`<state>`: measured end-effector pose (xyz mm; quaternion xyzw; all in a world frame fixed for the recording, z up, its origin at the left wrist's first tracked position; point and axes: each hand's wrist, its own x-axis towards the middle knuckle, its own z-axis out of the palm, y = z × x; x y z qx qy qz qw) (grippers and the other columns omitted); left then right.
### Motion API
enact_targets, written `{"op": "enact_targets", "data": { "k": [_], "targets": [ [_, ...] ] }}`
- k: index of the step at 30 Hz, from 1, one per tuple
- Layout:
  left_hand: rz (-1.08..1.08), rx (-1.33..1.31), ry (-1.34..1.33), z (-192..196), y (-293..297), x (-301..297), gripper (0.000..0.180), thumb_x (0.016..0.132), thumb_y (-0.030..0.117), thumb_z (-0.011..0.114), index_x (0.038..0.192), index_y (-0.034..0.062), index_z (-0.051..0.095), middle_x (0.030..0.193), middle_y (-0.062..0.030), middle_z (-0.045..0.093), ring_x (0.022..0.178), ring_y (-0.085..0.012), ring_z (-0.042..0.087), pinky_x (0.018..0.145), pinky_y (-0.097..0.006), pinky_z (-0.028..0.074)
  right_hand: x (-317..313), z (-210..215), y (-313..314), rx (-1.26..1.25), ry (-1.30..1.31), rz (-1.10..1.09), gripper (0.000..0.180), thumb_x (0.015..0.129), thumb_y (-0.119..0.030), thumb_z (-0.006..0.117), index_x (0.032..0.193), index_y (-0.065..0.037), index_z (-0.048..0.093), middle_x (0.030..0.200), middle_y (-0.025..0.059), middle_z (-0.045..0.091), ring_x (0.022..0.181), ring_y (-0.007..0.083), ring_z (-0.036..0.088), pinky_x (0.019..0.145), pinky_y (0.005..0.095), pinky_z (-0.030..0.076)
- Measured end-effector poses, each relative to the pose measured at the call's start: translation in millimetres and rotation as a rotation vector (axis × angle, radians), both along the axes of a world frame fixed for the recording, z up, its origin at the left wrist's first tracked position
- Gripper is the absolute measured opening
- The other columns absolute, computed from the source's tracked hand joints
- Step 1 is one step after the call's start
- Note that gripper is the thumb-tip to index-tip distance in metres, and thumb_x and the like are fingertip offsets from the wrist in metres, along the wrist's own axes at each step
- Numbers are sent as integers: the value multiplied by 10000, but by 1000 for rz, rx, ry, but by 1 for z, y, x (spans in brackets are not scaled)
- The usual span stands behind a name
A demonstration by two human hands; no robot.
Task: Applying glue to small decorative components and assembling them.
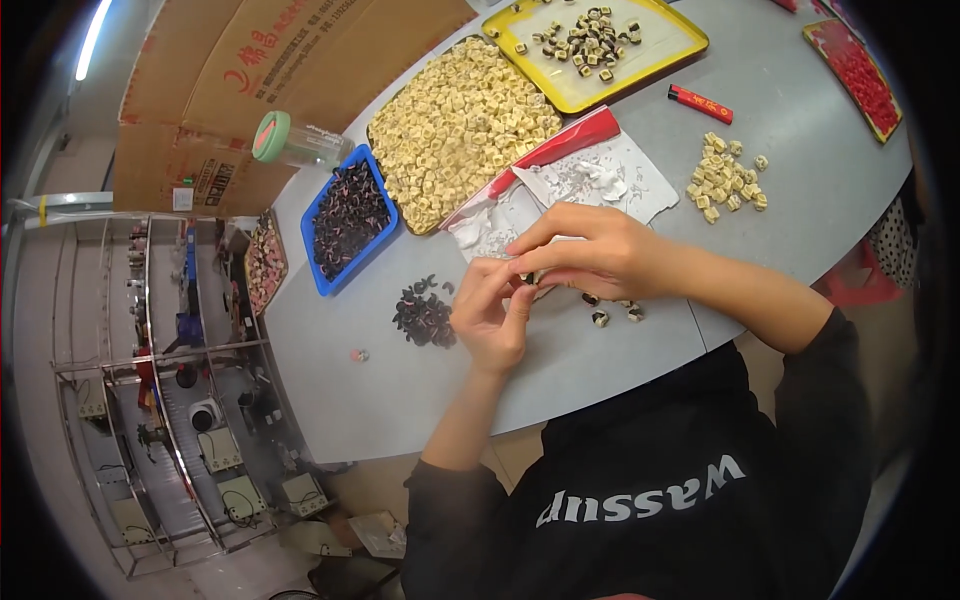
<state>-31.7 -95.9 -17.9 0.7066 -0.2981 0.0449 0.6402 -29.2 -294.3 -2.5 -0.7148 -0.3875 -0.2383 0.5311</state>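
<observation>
small part (527, 281), dark and mostly hidden, sits pinched between the fingertips of both hands above the grey table (400, 390). left hand (490, 315) curls its fingers narrow around it from below, thumb and forefinger closed on it; right hand (590, 252) reaches across from the right, fingers bent and closed on the same piece from above, so the 2 hands touch at the tips.

just beside the right hand, under the wrist, lie a few loose cream-and-dark pieces (615, 312). near the left hand on its left lies a small heap of dark clips (424, 318). behind the hands are torn white paper (600, 185) and a red strip (565, 145).

farther out stand a blue tray (322, 275) of dark clips, a big tray of cream cubes (455, 125), a yellow tray (560, 95) with a few pieces, a pile of cream cubes (725, 180), a red lighter (700, 103) and a red-filled tray (855, 70). a clear bottle with a green cap (295, 140) lies by cardboard boxes (230, 90). left of the table, a metal rack (170, 400) stands on the floor below.
</observation>
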Motion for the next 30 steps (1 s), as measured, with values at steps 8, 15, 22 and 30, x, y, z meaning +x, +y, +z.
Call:
{"op": "enact_targets", "data": {
  "k": [8,15,22,30],
  "targets": [
    [-121,-121,243,6,-4,2,270,866,8,607,1133,-32,599,986,-95,538,771,-136,522,603,-227,448,5,2,-5,-44,-80,-45,360,657,-2,726,1007,-47,654,966,101,635,846,245,624,695,329,524],
    [-150,-198,486,6,-6,3,234,851,-29,572,1082,-63,589,986,-87,532,835,-138,515,715,-258,446,6,-3,-5,-55,-83,-36,313,676,-8,724,977,-30,640,983,112,636,848,258,625,704,342,522],
    [-150,-220,493,6,-8,3,229,859,22,573,1070,-68,588,1025,-88,529,902,-141,501,755,-259,430,6,3,-4,-60,-17,8,305,697,-21,720,989,-25,633,997,97,637,874,259,618,730,344,516],
    [-165,-190,555,9,-8,7,215,875,52,556,1051,-67,584,1007,-75,546,893,-129,522,784,-255,413,12,3,-8,-132,-85,-24,285,694,-25,716,960,-17,614,953,101,624,829,263,615,699,349,515]
  ]
}}
